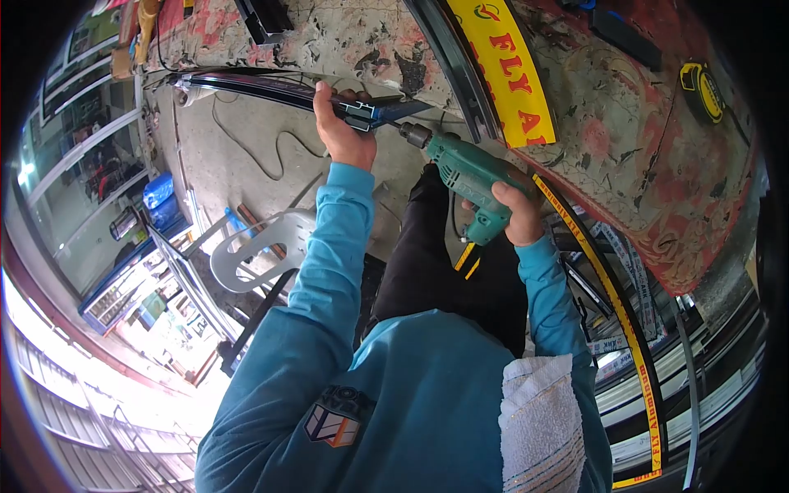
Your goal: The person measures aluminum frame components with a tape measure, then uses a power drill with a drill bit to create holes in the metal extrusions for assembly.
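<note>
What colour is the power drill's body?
The drill body is green, with a dark chuck. Shows best in the head view.

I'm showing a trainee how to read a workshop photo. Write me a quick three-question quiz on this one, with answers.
1. Multiple choice: what does the right hand hold?
a) a hammer
b) a green drill
c) a handsaw
2. True or false: the tape measure lies on the worn, stained worktop.
3. Fill in: the drill's chuck is near the end of the long profile held in the ___.

Key: 1. b; 2. true; 3. left hand
</note>
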`<state>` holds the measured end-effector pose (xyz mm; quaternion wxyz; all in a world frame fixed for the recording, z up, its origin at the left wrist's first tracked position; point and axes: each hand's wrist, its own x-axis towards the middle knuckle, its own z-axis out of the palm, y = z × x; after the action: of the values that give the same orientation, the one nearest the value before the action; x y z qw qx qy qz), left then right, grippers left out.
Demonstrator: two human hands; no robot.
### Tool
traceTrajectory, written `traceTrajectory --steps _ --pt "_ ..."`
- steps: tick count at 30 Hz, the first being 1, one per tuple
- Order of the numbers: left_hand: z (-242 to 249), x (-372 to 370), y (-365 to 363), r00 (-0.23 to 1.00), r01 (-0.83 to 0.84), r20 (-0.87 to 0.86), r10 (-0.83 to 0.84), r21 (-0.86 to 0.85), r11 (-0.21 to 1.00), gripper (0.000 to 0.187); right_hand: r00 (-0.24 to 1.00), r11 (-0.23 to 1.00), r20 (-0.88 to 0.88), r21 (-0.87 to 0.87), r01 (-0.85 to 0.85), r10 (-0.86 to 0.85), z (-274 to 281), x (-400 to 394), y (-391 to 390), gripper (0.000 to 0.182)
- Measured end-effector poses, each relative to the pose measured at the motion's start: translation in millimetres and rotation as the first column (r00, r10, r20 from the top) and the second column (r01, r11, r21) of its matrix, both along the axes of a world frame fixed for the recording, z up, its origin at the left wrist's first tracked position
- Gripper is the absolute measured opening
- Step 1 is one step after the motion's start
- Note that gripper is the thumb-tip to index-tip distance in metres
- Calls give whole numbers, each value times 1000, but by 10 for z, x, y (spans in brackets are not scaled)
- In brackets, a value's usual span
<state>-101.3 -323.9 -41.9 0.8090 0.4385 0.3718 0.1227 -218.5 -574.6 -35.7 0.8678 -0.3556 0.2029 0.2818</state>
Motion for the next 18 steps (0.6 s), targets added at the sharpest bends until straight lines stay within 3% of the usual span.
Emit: traceTrajectory --steps 1,6,7,9,18 --pt "12 -3 -3 1000 -3 0 3 1 1000 31 1000 1000 0 1 -3 3 12 9 1 54" --pt "22 -20 5 997 73 0 -73 9 997 33 952 944 290 -330 5 96 -86 25 -7 53" --pt "13 -25 21 998 68 -3 -68 11 998 33 952 945 288 -328 0 100 -69 33 1 53" --pt "12 -22 26 997 76 5 -76 15 997 35 991 982 116 -183 -41 63 5 59 -6 54" --pt "42 -37 -29 998 61 29 -62 40 997 38 984 976 156 -215 -45 79 10 83 7 52"
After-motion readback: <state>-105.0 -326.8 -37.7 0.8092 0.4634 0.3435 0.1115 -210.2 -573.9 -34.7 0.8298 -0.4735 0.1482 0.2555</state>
